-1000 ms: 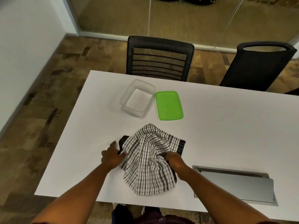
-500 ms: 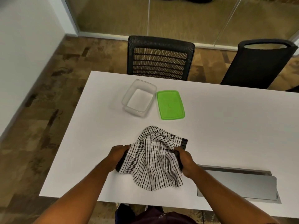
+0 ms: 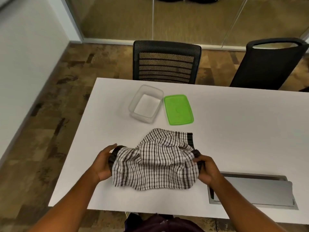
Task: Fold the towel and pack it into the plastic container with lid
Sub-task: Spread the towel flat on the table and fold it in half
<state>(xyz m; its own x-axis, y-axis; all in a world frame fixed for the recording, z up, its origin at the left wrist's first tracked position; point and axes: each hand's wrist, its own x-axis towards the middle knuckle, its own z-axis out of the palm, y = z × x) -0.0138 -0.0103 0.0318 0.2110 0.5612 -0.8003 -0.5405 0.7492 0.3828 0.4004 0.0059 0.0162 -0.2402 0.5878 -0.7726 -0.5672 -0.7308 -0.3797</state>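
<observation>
Seen from the head camera, a white table stands on mottled brown flooring, with a pale wall to the left and glass partitions along the far side of the room. Two black chairs face the table's far edge: a mesh-backed chair directly opposite and a solid-backed chair to the right. A grey metal cable hatch is set into the tabletop near the front right. The table's left edge and near edge are both in view, and bare white surface stretches to the right of the work area and between the cloth and the left edge. A clear plastic container sits open toward the far side, with its green lid lying flat just beside it on the right. Nearer the person, a white towel with thin dark checks and dark end bands lies rumpled and partly bunched on the table, well short of the container. The left hand grips the towel's left dark band, fingers curled around the cloth, while the right hand pinches the right band, the two hands drawn apart with the fabric stretched between them.
</observation>
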